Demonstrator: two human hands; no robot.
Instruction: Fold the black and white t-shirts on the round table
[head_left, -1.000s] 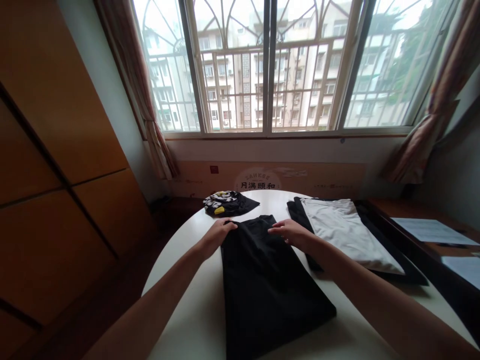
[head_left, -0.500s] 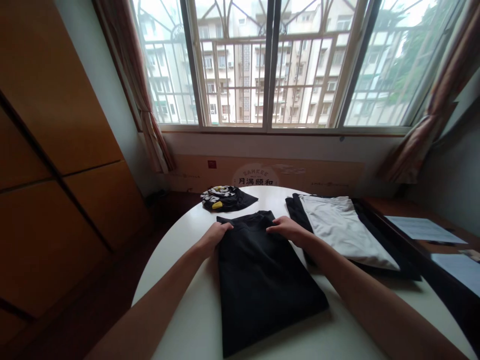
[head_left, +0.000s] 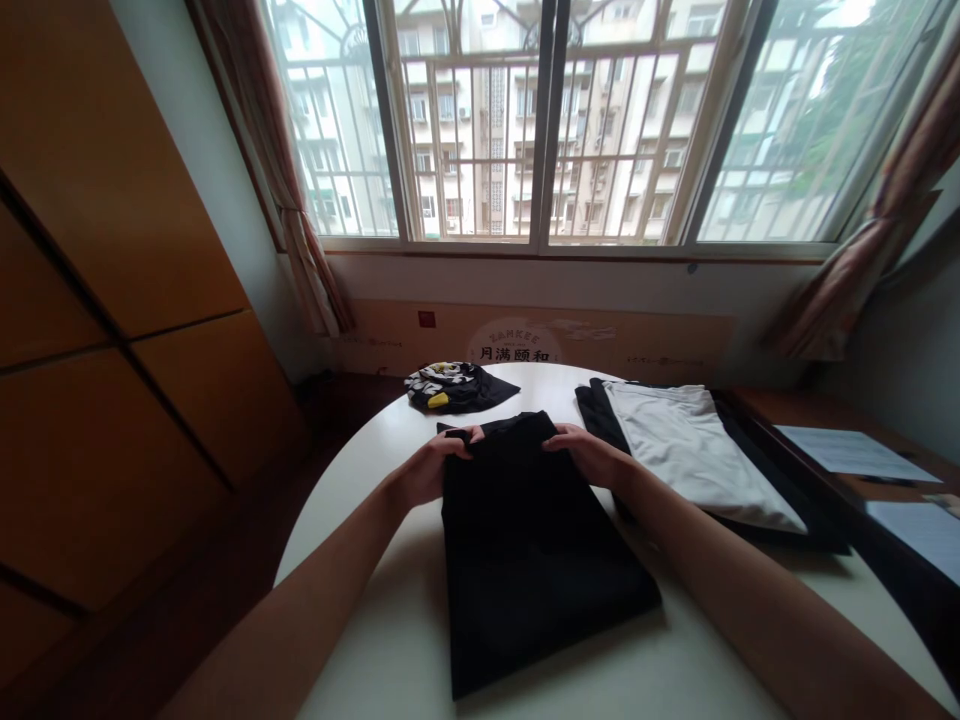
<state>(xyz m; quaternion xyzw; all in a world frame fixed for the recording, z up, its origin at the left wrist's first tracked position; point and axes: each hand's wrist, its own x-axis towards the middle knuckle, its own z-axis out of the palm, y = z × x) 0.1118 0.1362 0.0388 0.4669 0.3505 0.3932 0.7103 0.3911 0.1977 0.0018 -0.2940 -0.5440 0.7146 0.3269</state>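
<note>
window (head_left: 551, 150): top cut | left hand (head_left: 429, 468): part-hidden | papers (head_left: 851, 452): seemingly illegible

Bare left hand (head_left: 421, 472), with slender bare forearm (head_left: 330, 580) behind it. Bare right hand (head_left: 592, 455); forearm behind that hand (head_left: 735, 560) likewise slender, uncovered to the picture's edge. Nail detail too small to tell.

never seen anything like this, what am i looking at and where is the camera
There is no machine here: a person's own bare hands, left and right, are seen from a camera worn on the head. They grip the far end of a folded black cloth garment on a round white table. Beyond it lies a bunched black cloth with white and yellow patterning; to the right, a folded pale grey cloth garment rests on black ones.
</note>
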